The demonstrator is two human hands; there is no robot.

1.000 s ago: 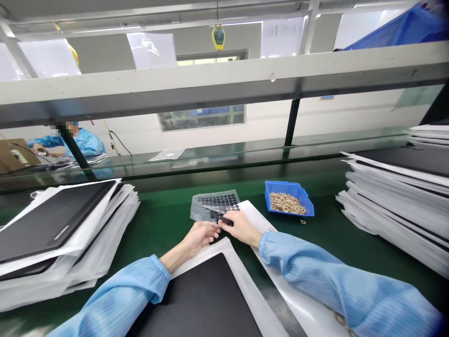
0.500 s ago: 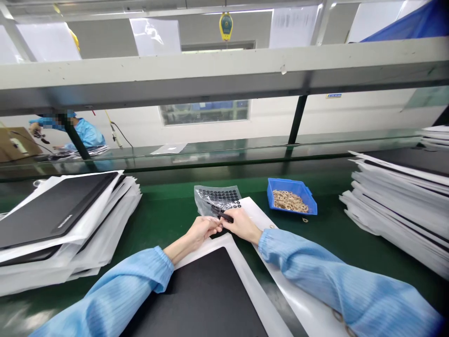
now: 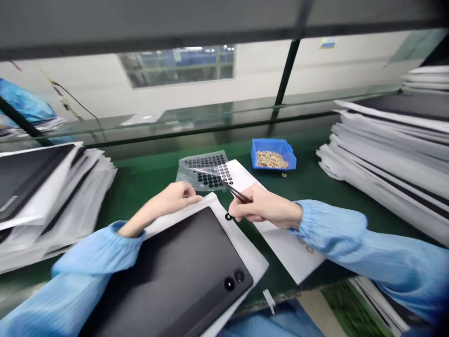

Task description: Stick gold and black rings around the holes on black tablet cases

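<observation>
My right hand is closed around dark tweezers, their tips pointing up and left toward a sheet of small black rings. One black ring shows at the thumb and fingertips of that hand. My left hand lies with loosely bent, parted fingers at the far edge of a white sheet. On this sheet rests a flat black panel, a laptop or tablet cover by its look. Two round parts, one a black ring, sit near its right corner.
A blue bin of small tan rings stands beyond my right hand. Stacks of black panels between white sheets rise at left and right. White paper lies under my right forearm. A shelf crosses overhead.
My hands have come apart: the right, with the tweezers, moved right, and the left moved left. The view has tipped down, showing more of the black panel and its two round parts.
</observation>
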